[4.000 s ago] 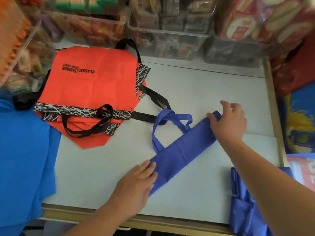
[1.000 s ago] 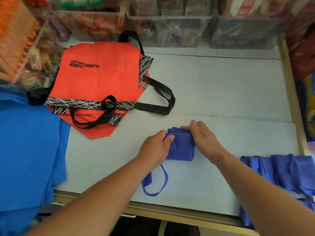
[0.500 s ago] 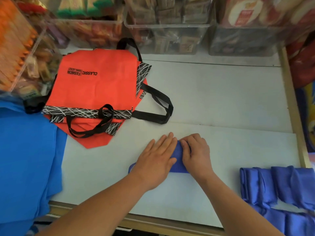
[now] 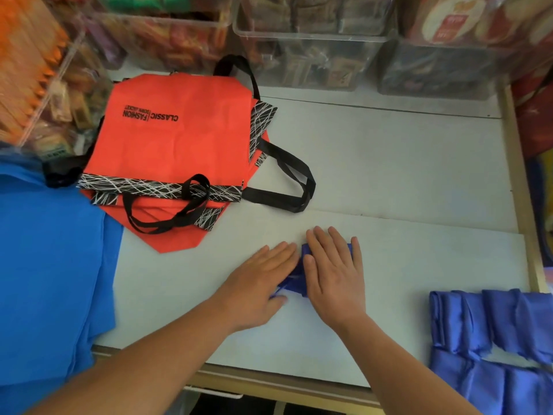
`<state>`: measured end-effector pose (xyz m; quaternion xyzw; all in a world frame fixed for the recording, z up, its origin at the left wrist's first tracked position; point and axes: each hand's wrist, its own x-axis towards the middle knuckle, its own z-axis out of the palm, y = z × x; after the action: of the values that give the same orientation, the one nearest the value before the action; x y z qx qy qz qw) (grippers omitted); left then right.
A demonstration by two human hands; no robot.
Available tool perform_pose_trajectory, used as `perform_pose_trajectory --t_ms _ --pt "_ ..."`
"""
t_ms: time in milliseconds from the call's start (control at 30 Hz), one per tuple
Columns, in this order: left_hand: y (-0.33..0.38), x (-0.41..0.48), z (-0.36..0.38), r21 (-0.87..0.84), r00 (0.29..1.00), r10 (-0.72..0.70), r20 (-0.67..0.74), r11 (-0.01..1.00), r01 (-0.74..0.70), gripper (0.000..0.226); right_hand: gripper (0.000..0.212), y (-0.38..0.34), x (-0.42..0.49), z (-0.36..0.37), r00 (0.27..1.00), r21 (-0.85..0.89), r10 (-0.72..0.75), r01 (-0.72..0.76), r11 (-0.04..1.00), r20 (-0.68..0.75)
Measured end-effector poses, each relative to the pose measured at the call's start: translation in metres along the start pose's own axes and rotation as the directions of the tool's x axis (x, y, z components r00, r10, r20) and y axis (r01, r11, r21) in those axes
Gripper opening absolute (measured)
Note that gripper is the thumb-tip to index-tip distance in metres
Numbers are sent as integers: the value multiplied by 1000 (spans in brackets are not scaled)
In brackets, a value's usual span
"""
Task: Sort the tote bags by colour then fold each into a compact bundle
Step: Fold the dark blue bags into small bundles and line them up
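Note:
A small folded purple-blue tote bundle (image 4: 291,283) lies on the white table (image 4: 404,181), mostly hidden under my hands. My right hand (image 4: 333,274) presses flat on top of it with straight fingers. My left hand (image 4: 257,283) lies flat beside it on the left, its fingers on the bundle's edge. A stack of orange-red tote bags (image 4: 176,145) with black handles and black-and-white trim sits at the back left. Several folded purple-blue bundles (image 4: 490,333) lie at the front right. A pile of bright blue bags (image 4: 51,265) covers the left edge.
Clear plastic bins (image 4: 308,49) of packaged goods line the back of the table. Orange packets (image 4: 24,61) hang at the far left. A wooden rim (image 4: 520,187) runs down the table's right side, and the front edge (image 4: 269,381) is close to me.
Four seconds ago the bag was a long strip; it has been folded up into a small bundle. Since half a second ago my hands have shifted slightly right and press it flat.

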<state>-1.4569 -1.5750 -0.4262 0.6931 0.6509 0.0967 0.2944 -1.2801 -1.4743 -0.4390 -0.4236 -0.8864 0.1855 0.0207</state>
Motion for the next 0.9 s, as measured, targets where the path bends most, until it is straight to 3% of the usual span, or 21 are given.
perform_pose_trajectory --t_ms 133,233,433,567,700,833,900 --pt "-19 -36 5 168 974 156 -163 977 -129 29 52 2 1 3 999 -78 -27 25 997 -24" --pt "-22 -42 -2 197 944 245 -222 959 -203 9 47 4 2 3 998 -70 -46 43 997 -41" --pt "-45 -53 -27 211 935 239 -262 960 -186 19 48 6 2 -5 996 -22 -85 85 996 -27" --pt "-51 -60 -35 233 959 220 -180 956 -176 10 48 5 2 -3 997 -73 -75 75 994 4" --pt "-37 -55 -23 377 979 186 -82 915 -142 43 47 5 1 3 998 -138 -59 60 989 7" --pt "-44 -49 -20 468 959 282 -33 852 -235 12 49 7 1 4 997 -167 -69 71 983 17" --pt "-51 -58 -25 448 941 339 3 840 -304 11 49 8 1 5 998 -172 -68 69 983 15"
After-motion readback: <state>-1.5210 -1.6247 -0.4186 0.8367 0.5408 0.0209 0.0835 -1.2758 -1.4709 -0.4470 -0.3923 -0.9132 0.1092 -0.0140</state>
